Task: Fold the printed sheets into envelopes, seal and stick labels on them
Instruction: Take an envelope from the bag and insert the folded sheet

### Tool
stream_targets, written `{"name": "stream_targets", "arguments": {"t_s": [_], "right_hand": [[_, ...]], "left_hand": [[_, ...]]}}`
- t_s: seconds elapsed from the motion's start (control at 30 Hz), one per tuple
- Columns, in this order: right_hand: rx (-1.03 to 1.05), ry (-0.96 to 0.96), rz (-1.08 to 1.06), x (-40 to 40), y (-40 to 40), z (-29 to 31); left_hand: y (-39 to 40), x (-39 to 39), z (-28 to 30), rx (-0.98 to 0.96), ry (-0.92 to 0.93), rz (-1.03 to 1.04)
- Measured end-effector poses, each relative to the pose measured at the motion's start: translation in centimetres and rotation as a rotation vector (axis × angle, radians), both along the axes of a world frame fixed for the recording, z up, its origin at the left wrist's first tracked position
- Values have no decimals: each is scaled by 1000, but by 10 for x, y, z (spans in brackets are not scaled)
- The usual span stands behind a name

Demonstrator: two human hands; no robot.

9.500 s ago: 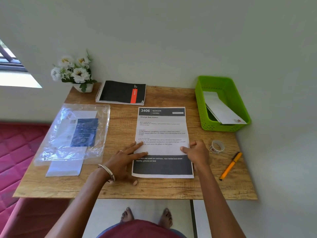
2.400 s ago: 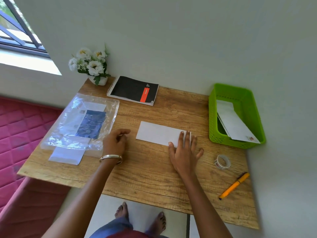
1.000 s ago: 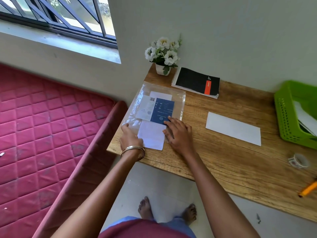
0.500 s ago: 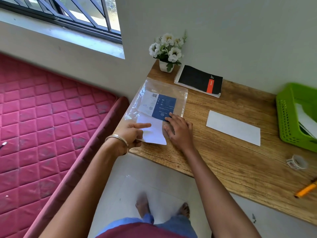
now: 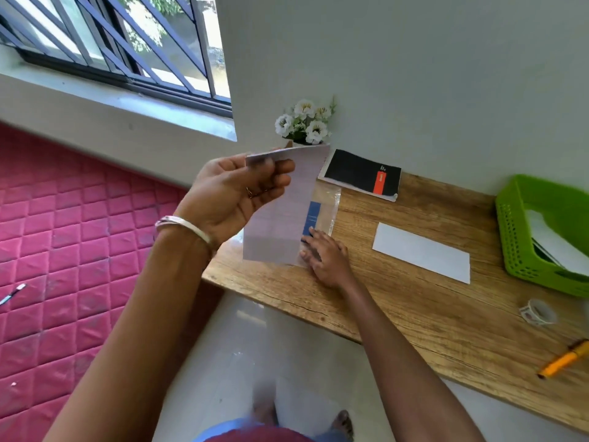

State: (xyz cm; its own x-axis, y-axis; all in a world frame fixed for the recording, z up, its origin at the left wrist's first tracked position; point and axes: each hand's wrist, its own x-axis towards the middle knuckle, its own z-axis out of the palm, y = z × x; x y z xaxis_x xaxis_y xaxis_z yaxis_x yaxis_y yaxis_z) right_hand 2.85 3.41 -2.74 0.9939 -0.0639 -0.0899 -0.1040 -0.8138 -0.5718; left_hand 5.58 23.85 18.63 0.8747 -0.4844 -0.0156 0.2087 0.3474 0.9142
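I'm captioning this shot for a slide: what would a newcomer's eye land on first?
First, the left hand, raised near the middle of the view, gripping a white paper envelope lifted off the wooden table. Next, the bright green plastic basket at the table's right end, and the pink quilted mattress on the left.

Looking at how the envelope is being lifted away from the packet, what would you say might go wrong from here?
1. The left hand pinches the envelope only at its top corner, so it might slip or crease.
2. The plastic packet lies by the table edge, held only by the right hand; it might slide off.
3. The folded sheet lies loose and might unfold.
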Motion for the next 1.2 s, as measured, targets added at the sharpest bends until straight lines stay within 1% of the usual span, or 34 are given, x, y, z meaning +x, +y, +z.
{"name": "stream_targets", "arguments": {"t_s": [0.07, 0.17, 0.2, 0.23, 0.3, 0.33, 0.37, 0.4, 0.47, 0.5, 0.57, 0.6, 0.67, 0.7, 0.73, 0.8, 0.87, 0.93, 1.0, 1.07, 1.1, 1.13, 1.2], "right_hand": [[277, 3, -71, -5, 0, 16], [806, -48, -244, -25, -1, 55], [928, -32, -276, -35, -5, 61], [1069, 13, -308, -44, -12, 62], [1331, 216, -357, -62, -28, 57], [1411, 316, -409, -71, -34, 53], [1479, 336, -388, -78, -42, 50], [1556, 315, -318, -83, -47, 55], [1687, 299, -265, -89, -54, 67], [1697, 262, -255, -91, -57, 70], [1593, 204, -215, -104, -64, 75], [1537, 192, -225, -111, -69, 75], [1444, 85, -288, -123, -78, 78], [1432, 41, -296, -128, -81, 82], [1415, -11, -309, -131, -83, 84], [1378, -109, -440, -137, -90, 84], [1320, -199, -602, -139, -96, 83], [1247, -250, -696, -140, -101, 78], [1190, -221, -685, -140, -103, 75], [1158, -156, -631, -138, -104, 74], [1155, -138, -613, -137, -106, 75], [1164, -149, -612, -136, -109, 77], [1204, -243, -683, -135, -121, 81]], "left_hand": [[-17, -1, 6, 15, 109, 100], [-38, 0, 4, -28, 258, 132], [-45, 0, 3, -38, 309, 131], [-51, 1, 1, -57, 362, 126], [-63, 3, -4, -128, 473, 116], [-69, 4, -7, -159, 521, 113], [-75, 5, -10, -186, 562, 104], [-82, 7, -14, -212, 602, 85], [-94, 8, -23, -251, 666, -15], [-100, 8, -27, -260, 687, -100], [-113, 5, -36, -264, 709, -279], [-121, 3, -43, -255, 713, -342], [-138, 0, -54, -170, 698, -408], [-146, -2, -61, -98, 645, -405], [-155, -5, -67, 0, 544, -372], [-168, -16, -73, 184, 322, -324], [-176, -28, -74, 269, 238, -337], [-182, -35, -75, 347, 189, -378], [-190, -39, -76, 546, 28, -356], [-200, -39, -82, 741, -140, -254], [-204, -40, -83, 804, -204, -211], [-208, -41, -83, 858, -286, -182], [-212, -40, -83, 978, -474, -179]]}}
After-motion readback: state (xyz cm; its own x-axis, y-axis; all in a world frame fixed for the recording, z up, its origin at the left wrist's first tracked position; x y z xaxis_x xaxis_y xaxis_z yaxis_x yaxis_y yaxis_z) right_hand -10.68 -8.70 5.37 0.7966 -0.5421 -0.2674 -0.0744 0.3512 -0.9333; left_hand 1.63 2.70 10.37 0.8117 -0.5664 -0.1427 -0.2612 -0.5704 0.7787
